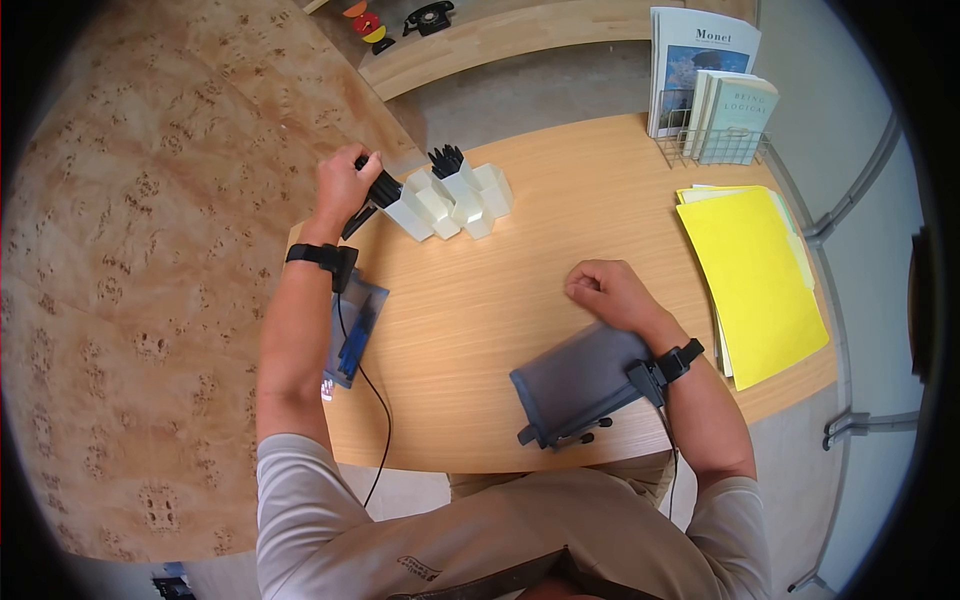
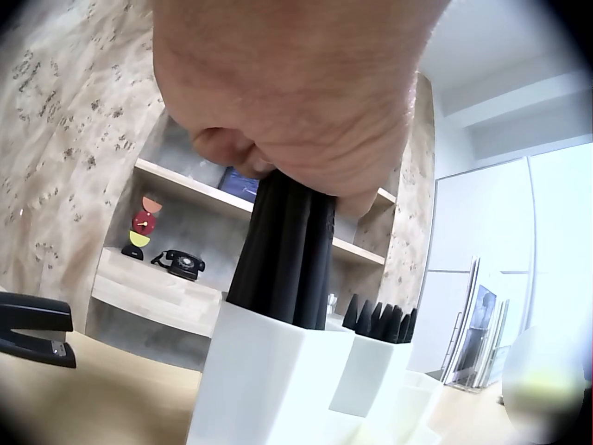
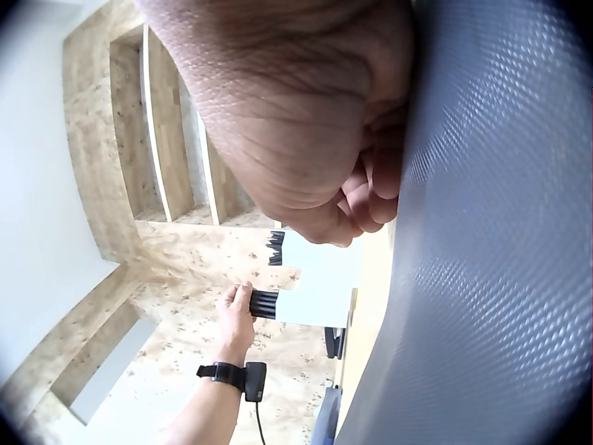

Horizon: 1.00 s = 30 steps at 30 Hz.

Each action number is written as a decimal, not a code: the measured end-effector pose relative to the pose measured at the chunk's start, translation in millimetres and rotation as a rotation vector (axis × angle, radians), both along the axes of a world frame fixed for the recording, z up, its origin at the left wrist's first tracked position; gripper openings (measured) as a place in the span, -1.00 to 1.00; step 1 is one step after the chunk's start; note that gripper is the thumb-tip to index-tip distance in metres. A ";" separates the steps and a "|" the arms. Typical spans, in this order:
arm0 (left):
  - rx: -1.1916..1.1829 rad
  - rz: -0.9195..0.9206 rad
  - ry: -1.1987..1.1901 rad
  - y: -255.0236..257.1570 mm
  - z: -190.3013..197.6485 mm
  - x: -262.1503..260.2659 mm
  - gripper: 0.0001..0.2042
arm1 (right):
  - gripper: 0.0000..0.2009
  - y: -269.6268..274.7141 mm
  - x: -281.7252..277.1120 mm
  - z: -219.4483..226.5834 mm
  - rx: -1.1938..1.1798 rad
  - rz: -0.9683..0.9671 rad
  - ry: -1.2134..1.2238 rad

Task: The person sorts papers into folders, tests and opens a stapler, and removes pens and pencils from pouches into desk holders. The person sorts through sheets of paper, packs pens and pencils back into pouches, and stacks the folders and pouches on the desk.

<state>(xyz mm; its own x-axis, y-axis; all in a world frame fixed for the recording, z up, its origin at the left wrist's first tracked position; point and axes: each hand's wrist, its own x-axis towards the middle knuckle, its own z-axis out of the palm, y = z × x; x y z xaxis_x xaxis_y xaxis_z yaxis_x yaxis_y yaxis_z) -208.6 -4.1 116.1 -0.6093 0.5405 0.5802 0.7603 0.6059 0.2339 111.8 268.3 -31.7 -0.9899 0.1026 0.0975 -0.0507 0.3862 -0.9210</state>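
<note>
My left hand (image 1: 345, 185) grips the upper ends of a bunch of black pens (image 2: 283, 250), whose lower ends are inside a white hexagonal pen holder (image 1: 408, 215). Its fingertips are mostly hidden behind the palm in the left wrist view. More black pens (image 1: 447, 162) stand in a neighbouring cup of the holder. A black stapler (image 2: 35, 329) is beside the holder, near the left hand. Loosely curled and holding nothing, my right hand (image 1: 615, 293) rests by the far edge of a grey mesh pouch (image 1: 580, 375).
Another grey pouch (image 1: 372, 300) with blue items lies under the left forearm. Yellow folders (image 1: 760, 280) are stacked at the right, below a wire rack (image 1: 680, 150) of books. A black telephone (image 1: 429, 17) sits on a shelf beyond the table. Cables trail from both wrists.
</note>
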 end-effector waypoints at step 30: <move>-0.041 -0.001 0.097 -12.1 16.0 12.6 -0.78 | -0.89 -1.3 -0.4 0.6 0.017 -0.007 0.033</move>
